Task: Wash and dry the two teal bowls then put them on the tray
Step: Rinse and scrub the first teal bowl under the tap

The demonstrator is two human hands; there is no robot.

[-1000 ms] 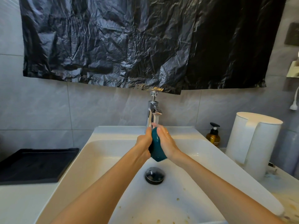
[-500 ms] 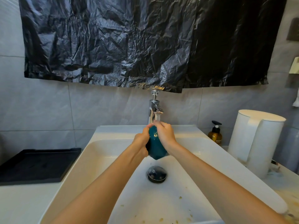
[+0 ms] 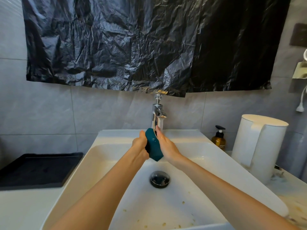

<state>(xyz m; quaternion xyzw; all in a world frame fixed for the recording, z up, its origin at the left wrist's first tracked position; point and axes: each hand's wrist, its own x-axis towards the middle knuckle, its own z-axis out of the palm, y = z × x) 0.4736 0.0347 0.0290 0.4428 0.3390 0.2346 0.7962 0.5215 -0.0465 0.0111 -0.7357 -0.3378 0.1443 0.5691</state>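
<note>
A teal bowl (image 3: 153, 144) stands on edge over the white sink (image 3: 116, 140), just under the chrome tap (image 3: 157, 116). My left hand (image 3: 141, 144) grips its left side with curled fingers. My right hand (image 3: 165, 144) lies flat against its right side, fingers straight and pointing up toward the spout. The black tray (image 3: 36, 170) sits on the counter left of the sink with nothing on it. Only one teal bowl is in view.
The sink drain (image 3: 159, 179) lies below the hands, with food bits scattered on the basin floor. An amber pump bottle (image 3: 219, 140) and a white kettle (image 3: 259, 146) stand to the right. A black plastic sheet (image 3: 149, 44) hangs above the tap.
My right hand has gone from curled over the bowl's top to flat along its side. The bowl has turned slightly and stays under the tap.
</note>
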